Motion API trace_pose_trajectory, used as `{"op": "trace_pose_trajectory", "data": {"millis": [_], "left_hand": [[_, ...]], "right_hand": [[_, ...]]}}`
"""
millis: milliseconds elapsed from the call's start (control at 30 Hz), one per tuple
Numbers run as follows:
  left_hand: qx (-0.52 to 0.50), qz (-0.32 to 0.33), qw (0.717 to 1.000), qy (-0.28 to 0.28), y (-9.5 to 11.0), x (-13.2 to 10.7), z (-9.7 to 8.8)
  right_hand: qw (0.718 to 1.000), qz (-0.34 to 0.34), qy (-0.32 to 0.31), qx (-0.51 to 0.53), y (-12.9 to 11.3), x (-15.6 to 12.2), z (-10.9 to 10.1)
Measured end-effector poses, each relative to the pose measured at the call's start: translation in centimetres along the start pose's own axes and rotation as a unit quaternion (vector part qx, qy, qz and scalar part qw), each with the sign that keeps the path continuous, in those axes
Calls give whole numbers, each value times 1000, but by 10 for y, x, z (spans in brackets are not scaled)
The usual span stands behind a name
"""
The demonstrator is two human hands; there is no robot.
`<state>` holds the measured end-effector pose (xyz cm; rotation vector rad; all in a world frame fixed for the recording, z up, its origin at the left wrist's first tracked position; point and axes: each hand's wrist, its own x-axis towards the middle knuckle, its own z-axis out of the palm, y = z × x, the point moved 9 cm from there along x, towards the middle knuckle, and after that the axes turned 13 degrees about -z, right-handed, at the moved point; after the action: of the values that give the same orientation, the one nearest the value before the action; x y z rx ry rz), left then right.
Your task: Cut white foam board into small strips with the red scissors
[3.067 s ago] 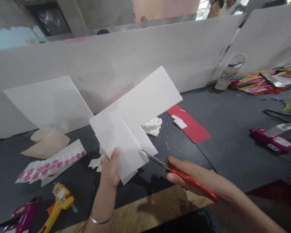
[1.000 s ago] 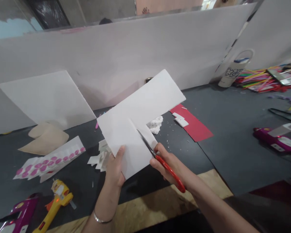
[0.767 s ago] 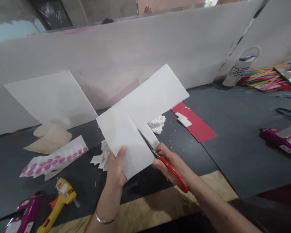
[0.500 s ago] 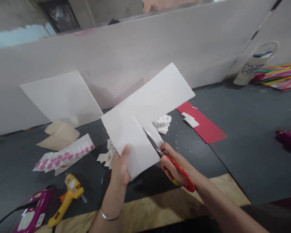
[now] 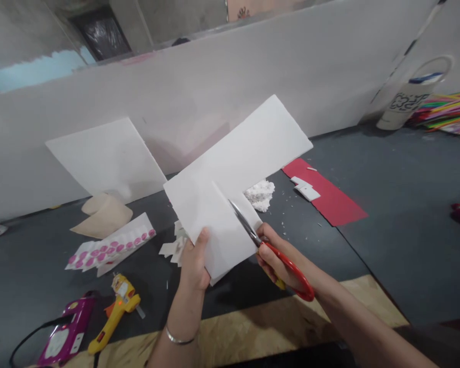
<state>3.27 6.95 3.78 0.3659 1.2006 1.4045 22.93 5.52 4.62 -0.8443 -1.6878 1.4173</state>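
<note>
A white sheet of foam board or card (image 5: 237, 148) is held up over the table, with a slit running into its lower part. My left hand (image 5: 195, 260) grips its lower left edge, thumb on top and fingers hidden beneath. My right hand (image 5: 274, 253) is closed around the handles of a pair of scissors (image 5: 297, 278), red on one side and yellow on the other. The metal blades lie along the slit, and how far apart they are is hard to see. White scraps (image 5: 174, 245) lie beneath the sheet near my left hand.
At the left are a yellow glue gun (image 5: 117, 312), a purple corded device (image 5: 67, 332), a pink-dotted white strip (image 5: 111, 248) and beige pieces (image 5: 107, 214). Another white board (image 5: 107, 158) leans on the wall. Red card (image 5: 333, 202), a crumbly white lump (image 5: 260, 195) and a container (image 5: 406, 105) are farther right.
The view has shifted slightly, so the things on the table appear a little farther right. Both hands keep their hold on the sheet and scissors, and the blades sit nearly the same in the slit.
</note>
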Motion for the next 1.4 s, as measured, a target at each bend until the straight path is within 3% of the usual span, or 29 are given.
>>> {"op": "trace_pose_trajectory", "data": {"millis": [333,567,1400], "left_hand": [[6,-15,1000,-1,-4,4,-1],[17,-3,1000,15,-4,1,1],[15,8,1000,7,-4,1,5]], "right_hand": [[995,21,7,-102,1,6,-5],[983,-35,30,-175,-19,8,-13],[983,-48,47,-173,-24,8,-15]]}}
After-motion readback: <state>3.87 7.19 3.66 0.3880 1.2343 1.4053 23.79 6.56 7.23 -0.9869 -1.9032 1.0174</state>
